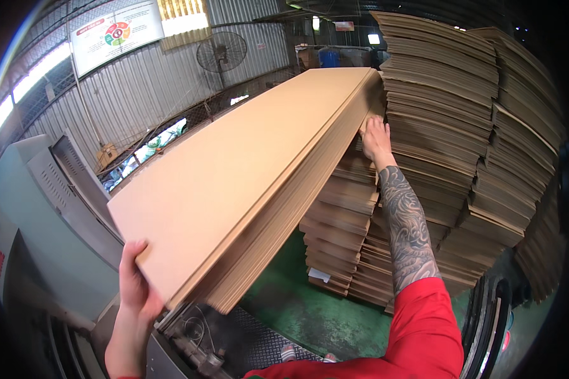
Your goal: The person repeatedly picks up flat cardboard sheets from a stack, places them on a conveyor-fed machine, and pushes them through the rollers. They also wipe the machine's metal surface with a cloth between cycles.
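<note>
A thick bundle of flat brown cardboard sheets (246,151) slants across the middle, its near end toward me and its far end reaching the tall piles. My left hand (138,281) grips the bundle's near left corner, thumb on top and the other fingers mostly hidden beneath. Along the far right edge, my right hand (377,140) holds the side of the bundle, arm stretched out; its fingertips are partly hidden. The sheets' edges show as layers down the right side, with a gap under the top few.
Tall piles of cardboard (439,107) stand at the right, with lower piles (341,234) beneath the bundle. A grey-green machine cabinet (63,221) is at the left. Below lies a dark metal tread plate (259,341) beside green floor (297,309). A fan (221,52) hangs on the far wall.
</note>
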The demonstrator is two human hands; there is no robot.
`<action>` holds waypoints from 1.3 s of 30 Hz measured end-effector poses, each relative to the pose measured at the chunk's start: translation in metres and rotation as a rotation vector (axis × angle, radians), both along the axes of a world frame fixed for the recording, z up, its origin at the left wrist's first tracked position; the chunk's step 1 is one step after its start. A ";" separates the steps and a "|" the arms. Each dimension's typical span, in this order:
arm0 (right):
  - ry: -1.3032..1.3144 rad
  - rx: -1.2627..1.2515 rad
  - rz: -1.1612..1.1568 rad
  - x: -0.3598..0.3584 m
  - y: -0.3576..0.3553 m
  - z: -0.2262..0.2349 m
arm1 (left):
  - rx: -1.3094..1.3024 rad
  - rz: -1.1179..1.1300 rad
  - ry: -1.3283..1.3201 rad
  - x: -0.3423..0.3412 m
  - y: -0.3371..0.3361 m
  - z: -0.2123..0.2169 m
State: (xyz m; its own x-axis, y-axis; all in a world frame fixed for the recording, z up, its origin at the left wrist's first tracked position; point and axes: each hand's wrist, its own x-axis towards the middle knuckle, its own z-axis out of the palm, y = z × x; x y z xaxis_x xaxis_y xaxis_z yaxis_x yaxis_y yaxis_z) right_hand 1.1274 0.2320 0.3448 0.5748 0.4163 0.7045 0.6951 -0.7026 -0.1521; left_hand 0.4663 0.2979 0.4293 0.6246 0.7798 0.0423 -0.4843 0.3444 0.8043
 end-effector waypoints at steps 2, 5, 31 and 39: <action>-0.015 0.028 -0.026 0.003 0.003 -0.003 | 0.025 0.013 0.067 -0.053 -0.009 -0.013; 0.071 -0.113 -0.051 -0.001 -0.002 0.010 | 0.056 -0.008 0.052 -0.112 -0.021 -0.050; 0.970 0.658 0.596 -0.185 0.023 0.017 | -0.697 -0.004 -0.374 -0.036 0.036 -0.437; 0.593 0.649 0.460 -0.286 0.064 0.072 | -0.842 0.054 -0.240 0.033 -0.002 -0.526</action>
